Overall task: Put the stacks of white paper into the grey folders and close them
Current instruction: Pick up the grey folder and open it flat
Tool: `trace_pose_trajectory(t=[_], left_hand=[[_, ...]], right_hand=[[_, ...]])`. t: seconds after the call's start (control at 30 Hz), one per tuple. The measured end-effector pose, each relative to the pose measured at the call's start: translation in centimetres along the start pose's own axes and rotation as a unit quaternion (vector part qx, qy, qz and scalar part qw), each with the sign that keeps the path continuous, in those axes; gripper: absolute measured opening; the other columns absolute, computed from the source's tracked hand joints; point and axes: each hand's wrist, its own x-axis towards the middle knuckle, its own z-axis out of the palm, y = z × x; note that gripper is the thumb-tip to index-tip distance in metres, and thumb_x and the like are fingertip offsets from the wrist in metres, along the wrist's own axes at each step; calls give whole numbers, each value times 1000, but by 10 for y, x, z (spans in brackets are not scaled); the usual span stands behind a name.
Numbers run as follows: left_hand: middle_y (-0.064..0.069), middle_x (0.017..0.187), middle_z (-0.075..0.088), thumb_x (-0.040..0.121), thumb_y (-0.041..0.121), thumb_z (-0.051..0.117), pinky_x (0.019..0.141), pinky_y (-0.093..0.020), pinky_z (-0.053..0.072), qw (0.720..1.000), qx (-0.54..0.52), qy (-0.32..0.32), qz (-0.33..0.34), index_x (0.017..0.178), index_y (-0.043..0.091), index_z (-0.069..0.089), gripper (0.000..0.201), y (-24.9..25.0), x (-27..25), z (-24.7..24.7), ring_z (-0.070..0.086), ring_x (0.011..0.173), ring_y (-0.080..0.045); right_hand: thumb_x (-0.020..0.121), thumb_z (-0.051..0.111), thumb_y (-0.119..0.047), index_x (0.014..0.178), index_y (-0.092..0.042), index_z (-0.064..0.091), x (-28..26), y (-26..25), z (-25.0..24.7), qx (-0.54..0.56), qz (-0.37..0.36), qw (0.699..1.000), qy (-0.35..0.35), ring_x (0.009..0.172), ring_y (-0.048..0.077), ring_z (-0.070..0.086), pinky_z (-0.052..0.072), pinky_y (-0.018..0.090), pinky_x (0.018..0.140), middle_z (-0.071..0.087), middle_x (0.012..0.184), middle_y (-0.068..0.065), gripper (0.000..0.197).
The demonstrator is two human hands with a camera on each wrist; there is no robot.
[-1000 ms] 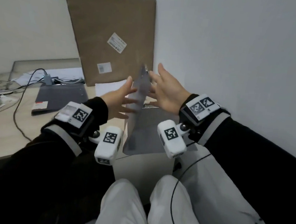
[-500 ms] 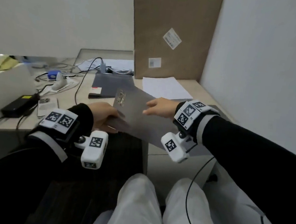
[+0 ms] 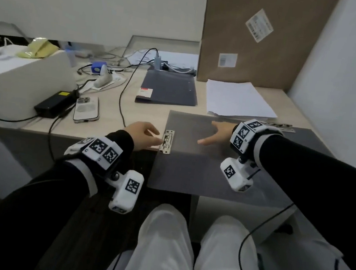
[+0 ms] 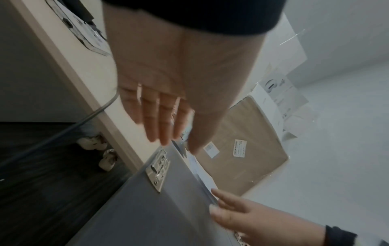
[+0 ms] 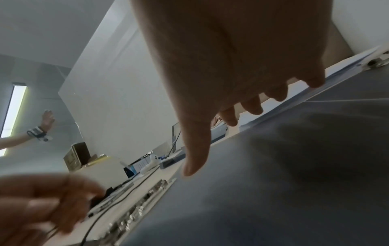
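An open grey folder [image 3: 202, 166] lies flat on the desk and overhangs its front edge. A metal clip [image 3: 167, 141] sits at the folder's left edge. My left hand [image 3: 144, 133] is beside the clip with its fingers straight, the tips at the metal. My right hand [image 3: 219, 132] is spread low over the folder's inner face, holding nothing. A stack of white paper [image 3: 240, 99] lies behind the folder. A second, closed grey folder [image 3: 169, 87] lies to its left. The left wrist view shows the left hand [image 4: 164, 116], clip [image 4: 157, 168] and folder [image 4: 136, 208].
A brown cardboard package [image 3: 259, 40] leans against the back wall behind the paper. A phone [image 3: 86, 110], black power adapter [image 3: 54, 104], cables and a white box [image 3: 23, 72] fill the desk's left side. A white wall closes in on the right.
The folder's cover stood upright between my hands, then swung down to the left and now lies flat. My left hand has let it go. The head view has turned left and down.
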Motion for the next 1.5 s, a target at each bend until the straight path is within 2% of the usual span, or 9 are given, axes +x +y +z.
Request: trace_pose_trajectory(t=[0.17,0.37,0.57,0.73,0.87,0.97,1.1,1.23,1.5], left_hand=[[-4,144,46,79,28,71,109,-29,32,996,64,-48,40,140,18,43,67,10,17,9,42,134,-19],[-1,152,35,81,28,69,116,-30,24,968,187,-165,27,151,24,16,88,-1,33,4,35,139,-20],[-2,155,27,77,34,73,117,-31,22,957,254,-134,42,152,21,10,99,-2,46,11,28,142,-20],[-3,152,33,77,35,72,118,-34,23,961,244,-119,53,151,20,15,95,-3,44,12,33,140,-19],[4,127,58,93,32,51,113,-38,34,993,2,-111,41,138,18,47,47,-7,40,-1,55,113,1],[-3,121,59,92,38,49,92,-36,47,995,-87,-41,9,118,20,62,34,7,52,-3,53,116,-18],[-11,104,56,93,21,48,61,-26,41,999,-52,-9,-14,108,9,62,24,27,76,14,55,80,-22],[-16,135,53,90,16,56,100,-30,40,994,101,-45,-20,133,7,52,44,28,89,28,53,121,-30],[-16,143,42,84,22,63,104,-35,42,994,107,5,3,136,12,47,56,68,89,35,49,126,-32]], right_hand=[[71,52,-76,153,-22,-1,1,1,22,-77,14,996,-31,148,32,12,12,44,119,2,161,14,112],[74,56,-70,153,-25,-5,-1,6,23,-50,6,997,-53,148,39,3,8,50,118,-8,161,13,110],[70,57,-74,153,-27,-3,3,7,28,-55,3,998,-40,147,42,3,8,53,117,-6,161,13,112],[70,56,-74,153,-28,-2,0,7,28,-47,3,998,-37,147,41,3,9,53,117,-6,161,11,111],[67,56,-77,152,-31,-1,-1,9,31,-27,3,999,-39,147,42,-2,6,55,116,-4,161,9,112],[70,56,-74,153,-30,1,-6,7,32,-4,6,999,-41,147,42,-4,5,55,116,-5,161,9,109],[86,50,-60,153,-20,14,-18,4,29,26,-32,999,-31,148,36,4,6,43,119,5,161,13,86],[89,50,-54,152,-17,21,-28,38,15,15,-36,999,-33,148,27,16,15,35,118,18,160,8,79],[84,48,-63,154,-19,-2,-38,121,9,11,87,994,-58,148,37,-5,3,46,121,-5,162,7,96]])
